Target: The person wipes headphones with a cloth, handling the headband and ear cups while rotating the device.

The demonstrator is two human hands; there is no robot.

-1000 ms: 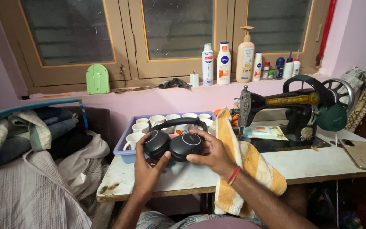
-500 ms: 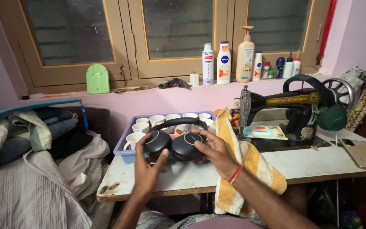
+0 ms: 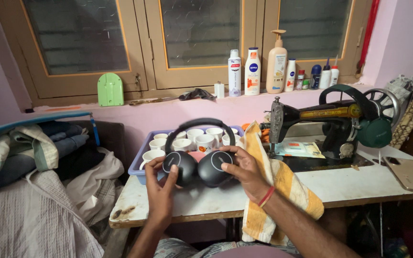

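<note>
Centre of the frame, just below the middle: a pair of black headphones [image 3: 200, 157] is held up between both hands, above the near edge of a white table [image 3: 359, 184]. Its two earcups sit side by side, flat outer faces toward the camera, and the headband arches upward toward the tray [image 3: 136, 165] of white cups [image 3: 205, 140] behind. The long axis runs left to right across the picture. The left hand [image 3: 160, 184] grips the left cup from below and outside, thumb on its face, fingers curled behind. The right hand [image 3: 244, 169] closes on the right cup from the right, thumb and forefinger on its face. Both are equally near; neither is released. A striped cloth [image 3: 283, 184] hangs over the table edge just right of the right wrist, with a sewing machine [image 3: 331, 119] farther right.

Compared with a second ago, the headphones sit in nearly the same spot; the right fingers have shifted slightly over the cup, and the grip holds.
</note>
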